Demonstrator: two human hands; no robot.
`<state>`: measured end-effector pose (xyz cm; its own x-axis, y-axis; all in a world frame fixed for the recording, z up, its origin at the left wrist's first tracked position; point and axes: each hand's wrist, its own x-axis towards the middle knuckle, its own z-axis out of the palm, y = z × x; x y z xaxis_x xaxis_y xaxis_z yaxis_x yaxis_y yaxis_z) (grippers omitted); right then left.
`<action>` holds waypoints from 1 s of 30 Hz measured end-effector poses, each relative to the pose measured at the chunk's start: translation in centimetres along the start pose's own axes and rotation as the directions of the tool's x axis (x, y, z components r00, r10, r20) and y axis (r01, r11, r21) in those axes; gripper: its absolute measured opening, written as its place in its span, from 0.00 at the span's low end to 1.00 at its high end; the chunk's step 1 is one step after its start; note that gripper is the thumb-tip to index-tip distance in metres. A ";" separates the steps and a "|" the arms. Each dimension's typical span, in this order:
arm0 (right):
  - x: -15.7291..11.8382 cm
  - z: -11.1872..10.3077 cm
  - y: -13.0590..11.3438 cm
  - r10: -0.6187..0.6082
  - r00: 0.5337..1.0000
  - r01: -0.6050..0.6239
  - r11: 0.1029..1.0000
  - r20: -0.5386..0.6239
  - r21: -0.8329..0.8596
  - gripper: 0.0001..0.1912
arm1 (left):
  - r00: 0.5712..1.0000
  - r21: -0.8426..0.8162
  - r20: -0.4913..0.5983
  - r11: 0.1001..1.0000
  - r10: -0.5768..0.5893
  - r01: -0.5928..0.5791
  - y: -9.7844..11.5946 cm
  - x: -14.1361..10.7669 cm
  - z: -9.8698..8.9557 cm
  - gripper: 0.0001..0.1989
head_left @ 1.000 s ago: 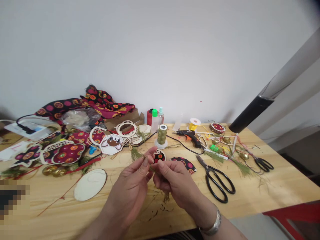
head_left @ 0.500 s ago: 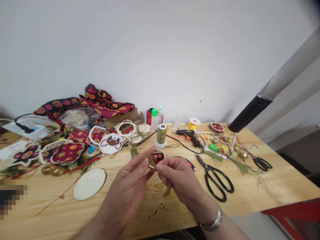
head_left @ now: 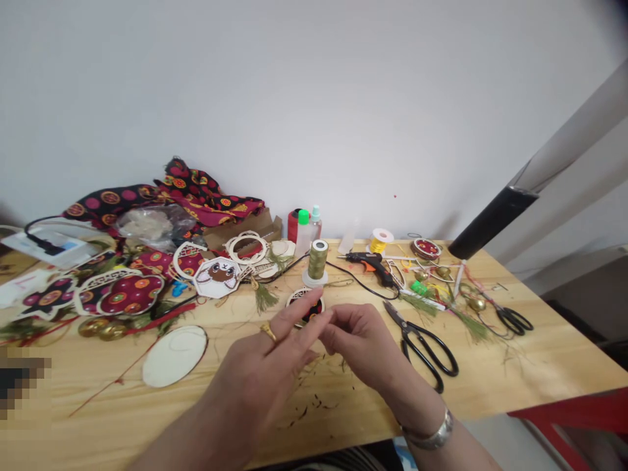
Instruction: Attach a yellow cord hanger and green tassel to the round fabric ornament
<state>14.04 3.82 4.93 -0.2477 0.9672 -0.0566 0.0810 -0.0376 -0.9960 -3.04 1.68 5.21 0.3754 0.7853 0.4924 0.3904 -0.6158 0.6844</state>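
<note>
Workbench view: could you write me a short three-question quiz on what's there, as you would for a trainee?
1. Which hand wears the gold ring? A: right; B: left; C: neither.
2. True or false: in the picture, the glue gun lies to the left of the olive thread spool.
3. Fill in: beside the right hand lies a large pair of black-handled ____.

Key:
1. B, the left hand.
2. False; the glue gun lies to the right of the olive thread spool.
3. Scissors.

I'm in a craft workshop: my wooden table [head_left: 485,373] holds scissors [head_left: 408,326], a glue gun [head_left: 370,261], thread [head_left: 318,263] and patterned cloth [head_left: 199,191]
</note>
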 end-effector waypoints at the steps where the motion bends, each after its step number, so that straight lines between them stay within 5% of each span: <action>1: 0.0 -0.1 0.0 -0.012 1.000 0.012 1.000 0.016 -0.024 0.13 | 0.999 0.004 0.040 1.000 0.005 -0.005 -0.5 0.0 0.3 0.29; 9: -0.1 -0.5 0.6 0.023 0.998 -0.016 0.994 0.064 -0.109 0.11 | 0.997 -0.049 0.074 0.999 -0.012 0.016 -2.5 0.0 0.7 0.29; 13: 0.0 -0.2 0.7 0.050 0.997 -0.042 0.988 0.056 -0.146 0.10 | 0.996 0.091 0.066 0.994 0.055 -0.061 -2.9 -0.1 0.7 0.27; 22: 0.0 0.0 0.9 0.093 0.995 -0.080 0.965 0.041 -0.249 0.09 | 0.956 0.460 0.253 0.850 0.150 -0.256 -3.9 -1.3 0.8 0.21; 30: -0.3 -0.1 0.5 0.068 0.992 -0.039 0.966 0.104 -0.256 0.09 | 0.956 0.470 0.270 0.851 0.115 -0.235 -2.8 -0.7 0.6 0.15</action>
<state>14.28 3.52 4.44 -0.3410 0.9309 -0.1310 0.3354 -0.0097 -0.9420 -3.85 2.79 2.61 0.6305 0.6624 0.4046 0.6388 -0.7389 0.2143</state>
